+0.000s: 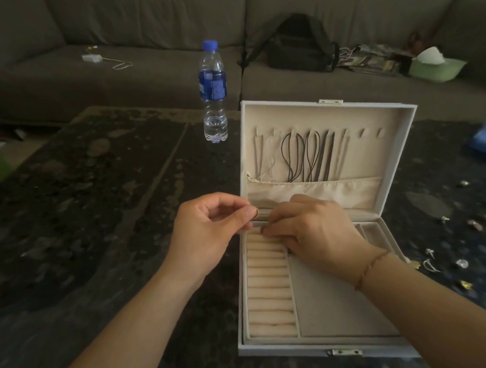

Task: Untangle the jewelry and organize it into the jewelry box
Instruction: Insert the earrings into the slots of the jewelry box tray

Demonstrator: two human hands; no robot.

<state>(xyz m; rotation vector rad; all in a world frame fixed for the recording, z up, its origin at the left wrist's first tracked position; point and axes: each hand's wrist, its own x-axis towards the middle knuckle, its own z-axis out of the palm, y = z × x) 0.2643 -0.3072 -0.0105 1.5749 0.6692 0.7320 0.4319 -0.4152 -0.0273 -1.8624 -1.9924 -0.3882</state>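
An open white jewelry box stands on the dark table. Its lid is upright, and several dark and pale cords hang from hooks into a fabric pocket. The base holds a column of cream ring rolls beside a flat compartment. My left hand pinches a small gold ring at the box's far left corner. My right hand lies palm down over the far end of the ring rolls, fingertips pressed into them; what is under it is hidden.
Loose small jewelry pieces lie scattered on the table right of the box. A water bottle stands behind the box's left side. A grey sofa behind holds a black bag and a green tissue box.
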